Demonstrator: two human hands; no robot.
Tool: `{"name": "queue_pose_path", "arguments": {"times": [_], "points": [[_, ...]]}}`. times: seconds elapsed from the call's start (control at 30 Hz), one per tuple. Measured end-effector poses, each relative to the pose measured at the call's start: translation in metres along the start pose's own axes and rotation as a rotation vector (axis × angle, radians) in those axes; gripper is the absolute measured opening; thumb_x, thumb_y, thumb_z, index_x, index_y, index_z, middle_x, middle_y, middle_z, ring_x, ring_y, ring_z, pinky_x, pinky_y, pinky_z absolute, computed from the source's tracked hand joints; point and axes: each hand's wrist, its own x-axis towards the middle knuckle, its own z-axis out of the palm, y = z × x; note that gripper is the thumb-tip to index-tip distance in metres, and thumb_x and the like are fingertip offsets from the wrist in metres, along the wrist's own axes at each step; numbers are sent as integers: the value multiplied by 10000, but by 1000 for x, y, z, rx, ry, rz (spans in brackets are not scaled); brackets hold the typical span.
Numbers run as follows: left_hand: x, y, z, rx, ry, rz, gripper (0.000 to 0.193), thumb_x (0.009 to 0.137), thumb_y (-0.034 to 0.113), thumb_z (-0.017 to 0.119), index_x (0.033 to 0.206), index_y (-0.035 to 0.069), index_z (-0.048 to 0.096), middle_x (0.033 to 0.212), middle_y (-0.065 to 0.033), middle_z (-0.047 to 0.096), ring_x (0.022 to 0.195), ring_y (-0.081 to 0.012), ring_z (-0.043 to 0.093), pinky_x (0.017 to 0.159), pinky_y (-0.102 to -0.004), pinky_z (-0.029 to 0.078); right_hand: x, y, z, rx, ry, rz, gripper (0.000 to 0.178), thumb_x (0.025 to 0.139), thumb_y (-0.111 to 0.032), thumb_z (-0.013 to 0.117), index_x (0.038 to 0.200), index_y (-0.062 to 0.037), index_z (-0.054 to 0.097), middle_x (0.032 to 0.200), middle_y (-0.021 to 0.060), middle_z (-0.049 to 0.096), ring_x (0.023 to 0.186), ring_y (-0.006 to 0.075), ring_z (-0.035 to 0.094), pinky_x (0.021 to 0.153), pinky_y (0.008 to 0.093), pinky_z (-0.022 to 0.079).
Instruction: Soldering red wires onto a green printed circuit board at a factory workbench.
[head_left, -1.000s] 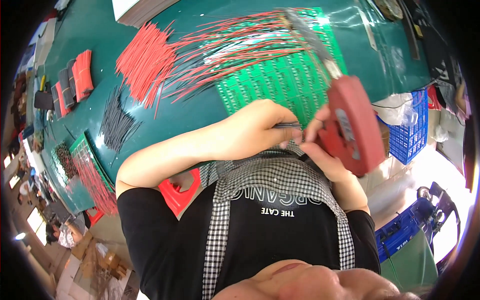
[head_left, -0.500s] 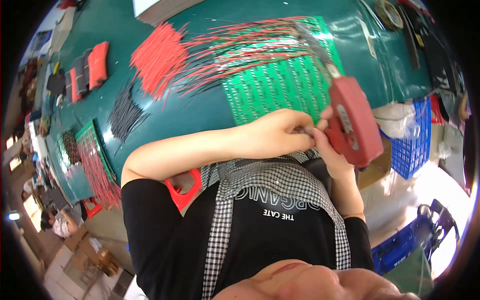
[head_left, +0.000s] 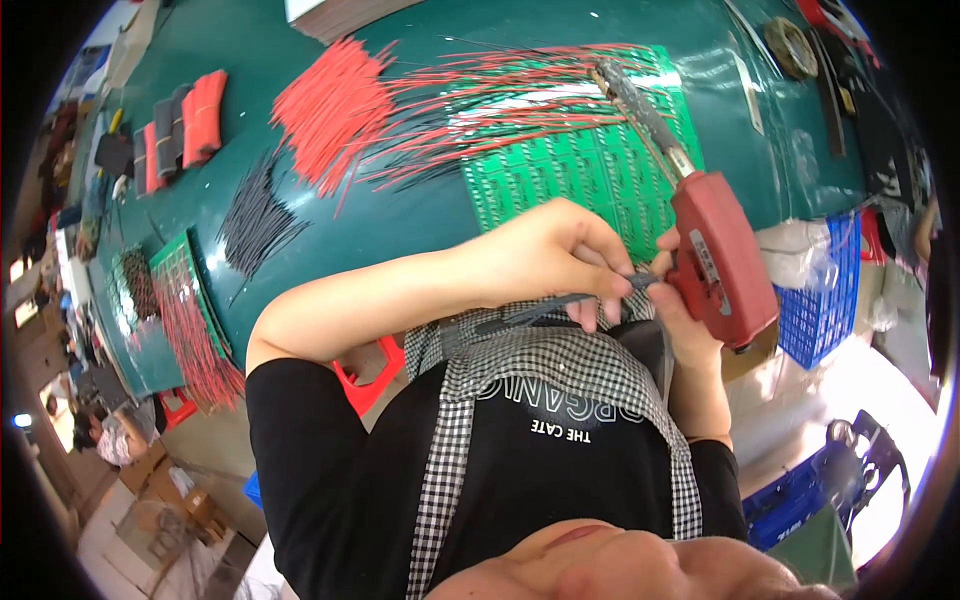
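My right hand (head_left: 692, 325) is closed on a red soldering gun (head_left: 722, 258), whose long, darkened metal barrel points up and to the left over the green circuit boards (head_left: 600, 170). Between my left thumb and fingers (head_left: 560, 250) is a bunch of thin black wires (head_left: 535, 313), trailing left across the checked apron. The bunch's right end reaches my right thumb and fingertips, beside the gun's handle. Red and black wires (head_left: 520, 75) lie in rows across the boards, their loose ends spreading left.
Left of the boards lie a heap of red wires (head_left: 330, 115) and a smaller black heap (head_left: 258, 222). Rolled red and black bundles (head_left: 203, 118) are farther left, near another wired board (head_left: 185, 290). A tape roll (head_left: 790, 48) sits far right; a blue crate (head_left: 822, 300) stands below.
The black wires now show stretching left from my hands, where they were mostly hidden before. My left hand has opened its grip slightly and shifted; the soldering gun sits slightly lower and farther right.
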Motion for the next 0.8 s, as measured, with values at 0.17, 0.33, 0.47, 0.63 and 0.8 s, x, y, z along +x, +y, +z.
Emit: {"name": "queue_pose_path", "arguments": {"times": [0.17,0.33,0.47,0.63,0.8], "points": [[-9,10,-1,-76,5,-10,103,879,56,627,938,-29,627,805,-139,690,623,-162,661,563,-242,516,2,21,-38,-545,88,-450,689,698,-58,787,1286,50,446,1056,178,649,892,230,661,732,308,541],[-3,10,1,-68,44,-26,80,878,51,628,921,-16,629,805,-132,689,645,-169,673,571,-246,525,14,1,-31,-632,-124,-672,580,710,-87,747,1235,28,530,1000,172,662,786,243,673,657,309,542],[-1,7,6,-130,78,9,63,879,52,627,892,-10,622,813,-121,689,660,-167,676,586,-245,535,-9,-1,-13,-130,149,-71,698,723,-15,747,1342,8,426,1108,147,628,742,138,622,660,256,516],[7,-1,11,-25,33,16,88,882,31,605,903,-55,598,816,-131,687,706,-164,681,639,-251,552,-7,-5,7,88,15,142,749,743,-18,726,1388,20,349,1298,135,515,877,117,602,757,255,508],[11,-2,5,-4,-10,-14,98,888,31,601,910,-64,608,828,-139,687,735,-181,686,661,-270,562,-7,2,2,-139,-38,167,713,760,-40,696,1384,26,359,1352,156,473,1073,179,581,879,309,489]]}}
